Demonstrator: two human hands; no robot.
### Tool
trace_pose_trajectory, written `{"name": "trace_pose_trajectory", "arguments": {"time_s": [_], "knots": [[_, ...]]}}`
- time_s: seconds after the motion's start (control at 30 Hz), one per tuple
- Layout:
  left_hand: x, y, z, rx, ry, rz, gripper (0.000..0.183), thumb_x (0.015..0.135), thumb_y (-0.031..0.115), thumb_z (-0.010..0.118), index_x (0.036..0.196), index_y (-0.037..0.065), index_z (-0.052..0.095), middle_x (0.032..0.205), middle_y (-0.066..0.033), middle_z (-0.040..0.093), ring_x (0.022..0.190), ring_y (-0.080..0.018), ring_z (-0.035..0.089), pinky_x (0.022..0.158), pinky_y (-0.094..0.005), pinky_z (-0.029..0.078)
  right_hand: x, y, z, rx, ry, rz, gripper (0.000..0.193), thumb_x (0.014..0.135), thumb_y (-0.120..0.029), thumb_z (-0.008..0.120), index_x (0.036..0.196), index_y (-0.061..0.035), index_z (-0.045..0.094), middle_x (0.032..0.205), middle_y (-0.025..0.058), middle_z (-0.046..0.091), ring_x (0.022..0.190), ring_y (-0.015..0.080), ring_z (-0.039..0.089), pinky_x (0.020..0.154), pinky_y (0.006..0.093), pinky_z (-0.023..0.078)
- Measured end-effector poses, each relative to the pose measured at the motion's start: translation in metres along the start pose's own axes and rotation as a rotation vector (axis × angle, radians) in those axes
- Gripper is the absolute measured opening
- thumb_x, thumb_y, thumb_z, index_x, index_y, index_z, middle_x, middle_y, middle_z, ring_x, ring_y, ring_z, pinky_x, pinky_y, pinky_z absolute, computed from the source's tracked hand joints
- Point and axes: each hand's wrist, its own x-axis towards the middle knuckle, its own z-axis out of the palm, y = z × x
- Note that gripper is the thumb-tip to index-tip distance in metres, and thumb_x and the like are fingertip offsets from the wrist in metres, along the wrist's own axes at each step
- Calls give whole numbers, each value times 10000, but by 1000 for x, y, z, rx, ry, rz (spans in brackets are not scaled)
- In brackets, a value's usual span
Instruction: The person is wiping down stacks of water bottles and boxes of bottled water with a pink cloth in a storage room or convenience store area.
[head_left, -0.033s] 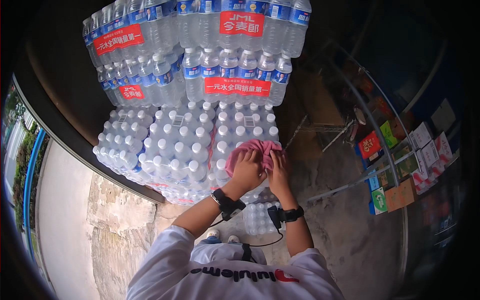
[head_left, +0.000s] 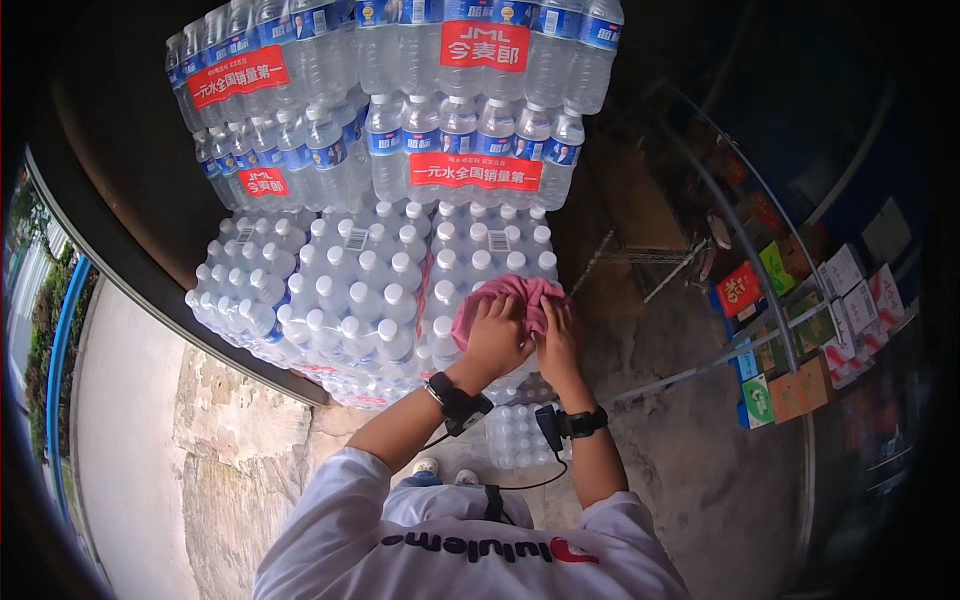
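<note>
A bunched pink cloth (head_left: 488, 297) rests on the near right corner of a pack of capped water bottles (head_left: 482, 262). My left hand (head_left: 499, 338) is closed on the cloth's near side, fingers curled into its folds. Close beside it, my right hand (head_left: 556, 342) grips the cloth's right part. The fingertips of both hands are partly sunk in the fabric. Beneath the cloth, some bottle tops are hidden.
Taller stacks of shrink-wrapped bottles (head_left: 470, 140) rise behind. Low on the floor near my feet lies another bottle pack (head_left: 515, 440). To the right are a metal rail (head_left: 690, 372), a cardboard box (head_left: 800, 390) and several coloured cartons.
</note>
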Motion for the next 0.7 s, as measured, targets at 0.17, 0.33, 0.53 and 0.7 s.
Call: {"name": "trace_pose_trajectory", "arguments": {"time_s": [0.17,0.33,0.53,0.7], "knots": [[-29,6,-7,4,-5,20,249,590,207,586,735,7,614,1088,-199,460,1083,-337,393,926,-475,281,-21,-9,-4,-59,-42,-43,542,701,-23,542,1210,-31,357,1235,186,372,1191,357,293,991,430,236],[-41,-2,-14,76,-50,51,446,712,247,555,1053,-38,511,1186,-196,415,1157,-331,347,940,-471,280,-19,-13,-6,-61,-109,-89,561,703,-37,531,1229,-22,335,1247,188,349,1192,367,285,987,436,230],[-6,-32,-1,134,-183,63,346,792,286,472,998,27,573,1204,-214,393,1168,-375,314,936,-492,263,26,4,2,-124,-212,-215,587,733,-101,501,1264,7,273,1275,227,297,1186,379,276,988,433,217],[27,-61,23,206,-211,53,265,784,287,453,933,137,612,1138,-198,435,1142,-362,340,916,-484,282,65,26,16,-218,-294,-198,620,735,-196,564,1260,-15,289,1280,195,324,1208,342,276,996,411,224]]}}
